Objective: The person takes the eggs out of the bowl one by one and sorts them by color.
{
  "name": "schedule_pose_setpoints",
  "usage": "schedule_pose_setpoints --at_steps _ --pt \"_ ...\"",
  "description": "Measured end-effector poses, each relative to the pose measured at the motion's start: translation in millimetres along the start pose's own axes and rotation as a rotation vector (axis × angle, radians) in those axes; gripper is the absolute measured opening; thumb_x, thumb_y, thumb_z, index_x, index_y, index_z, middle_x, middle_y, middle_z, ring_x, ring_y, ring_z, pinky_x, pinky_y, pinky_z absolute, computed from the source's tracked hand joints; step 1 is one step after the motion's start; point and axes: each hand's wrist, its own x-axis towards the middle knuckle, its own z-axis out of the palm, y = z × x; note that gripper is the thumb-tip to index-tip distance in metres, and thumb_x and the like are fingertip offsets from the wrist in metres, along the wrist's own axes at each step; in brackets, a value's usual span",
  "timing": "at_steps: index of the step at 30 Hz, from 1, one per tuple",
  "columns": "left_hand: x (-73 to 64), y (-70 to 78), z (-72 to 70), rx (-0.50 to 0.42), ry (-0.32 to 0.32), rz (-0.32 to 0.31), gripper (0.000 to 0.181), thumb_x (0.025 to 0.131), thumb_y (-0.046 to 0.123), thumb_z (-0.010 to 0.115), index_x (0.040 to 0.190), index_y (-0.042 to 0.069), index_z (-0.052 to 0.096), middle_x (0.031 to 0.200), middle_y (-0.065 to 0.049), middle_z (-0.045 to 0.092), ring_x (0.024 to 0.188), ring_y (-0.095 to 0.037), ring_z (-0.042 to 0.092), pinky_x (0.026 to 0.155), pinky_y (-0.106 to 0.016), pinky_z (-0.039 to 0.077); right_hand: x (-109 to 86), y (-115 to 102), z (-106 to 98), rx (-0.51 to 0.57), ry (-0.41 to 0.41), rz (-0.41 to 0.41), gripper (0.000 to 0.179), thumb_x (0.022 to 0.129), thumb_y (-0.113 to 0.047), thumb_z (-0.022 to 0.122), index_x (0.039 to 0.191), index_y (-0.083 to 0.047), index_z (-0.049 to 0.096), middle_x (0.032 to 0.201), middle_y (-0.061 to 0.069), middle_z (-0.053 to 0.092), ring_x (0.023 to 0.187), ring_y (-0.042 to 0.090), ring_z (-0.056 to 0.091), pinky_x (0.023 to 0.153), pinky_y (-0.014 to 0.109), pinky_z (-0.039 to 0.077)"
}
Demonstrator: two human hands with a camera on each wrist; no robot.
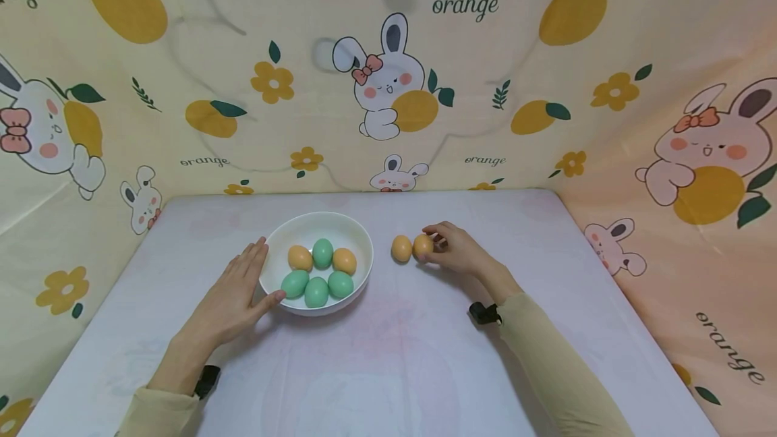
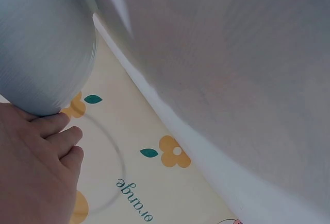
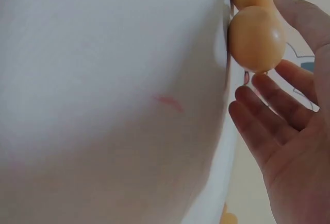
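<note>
A white bowl (image 1: 322, 221) holds several green eggs (image 1: 316, 292) and two orange eggs (image 1: 344, 261). Against the bowl's left side rests my left hand (image 1: 233, 295), fingers straight and together, thumb by the near rim; the left wrist view shows its fingers beside the bowl's outer wall (image 2: 46, 44). Right of the bowl, two more orange eggs stand side by side, a left one (image 1: 401, 248) and a right one (image 1: 422, 246). My right hand (image 1: 458, 248) is spread around the right egg (image 3: 256, 38), thumb on one side and fingers on the other; a firm grip does not show.
A white cloth covers the table (image 1: 364, 369). Behind and at both sides hangs a cream curtain (image 1: 485, 52) printed with rabbits, oranges and flowers. A small black device (image 1: 483, 313) sits on the right wrist, another (image 1: 208, 381) on the left.
</note>
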Motion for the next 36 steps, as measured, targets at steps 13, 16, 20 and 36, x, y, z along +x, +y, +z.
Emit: schedule_pose_setpoints --at_steps 13,16,20,36 --pt "-0.1 -0.1 0.0 0.003 0.006 0.006 0.099 0.099 0.056 0.061 0.164 -0.004 0.016 0.171 -0.023 0.018 0.156 -0.045 0.019 0.125 -0.062 0.021 3.7 -32 -7 -0.030 0.094 -0.155 0.053 0.095 -0.028 0.079 0.141 -0.009 0.060 0.141 0.009 0.059 0.123 0.031 0.060 0.106 0.053 0.051" --pt "0.1 0.3 -0.4 0.003 0.004 0.006 0.099 0.099 0.057 0.059 0.164 -0.004 0.015 0.171 -0.023 0.018 0.156 -0.045 0.019 0.126 -0.062 0.021 5.4 -45 -7 -0.032 0.107 -0.200 0.052 0.094 -0.028 0.080 0.139 -0.009 0.062 0.139 0.007 0.060 0.122 0.029 0.061 0.105 0.050 0.052" --pt "0.2 0.2 -0.7 0.001 0.002 0.004 0.099 0.099 0.057 0.059 0.164 -0.005 0.015 0.171 -0.023 0.018 0.156 -0.046 0.018 0.126 -0.062 0.020 8.6 -61 -5 -0.047 0.102 -0.288 0.050 0.094 -0.024 0.080 0.139 -0.008 0.063 0.138 0.008 0.061 0.120 0.027 0.062 0.105 0.046 0.052" --pt "0.0 -0.3 0.3 -0.011 0.010 0.009 0.099 0.100 0.057 0.059 0.164 -0.004 0.015 0.171 -0.023 0.017 0.156 -0.045 0.019 0.126 -0.062 0.021 29.2 -123 16 -0.201 -0.035 -0.450 0.052 0.095 -0.030 0.077 0.138 -0.005 0.062 0.138 0.006 0.061 0.121 0.024 0.060 0.103 0.037 0.052"
